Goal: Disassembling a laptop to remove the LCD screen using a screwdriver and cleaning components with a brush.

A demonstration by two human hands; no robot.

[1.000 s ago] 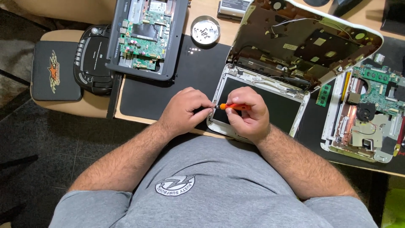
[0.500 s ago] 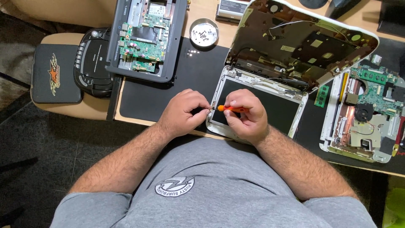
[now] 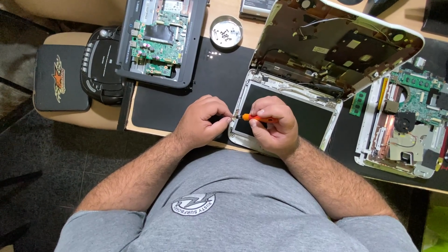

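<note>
Right hand [image 3: 275, 125] wrapped tight round the orange screwdriver [image 3: 259, 118], tip at the left edge of the white laptop screen frame [image 3: 284, 114]; left hand [image 3: 204, 119] pinched shut at that tip — whether on a screw, can't tell; head view only. Versus half a second back: your hands sit slightly lower — otherwise same grip, same corner; you're still on that fastener.

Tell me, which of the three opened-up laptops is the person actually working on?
The white one in the middle, its screen panel lying directly under both hands. The right hand holds an orange screwdriver at its edge. The dark one and the right-hand one lie untouched.
</note>
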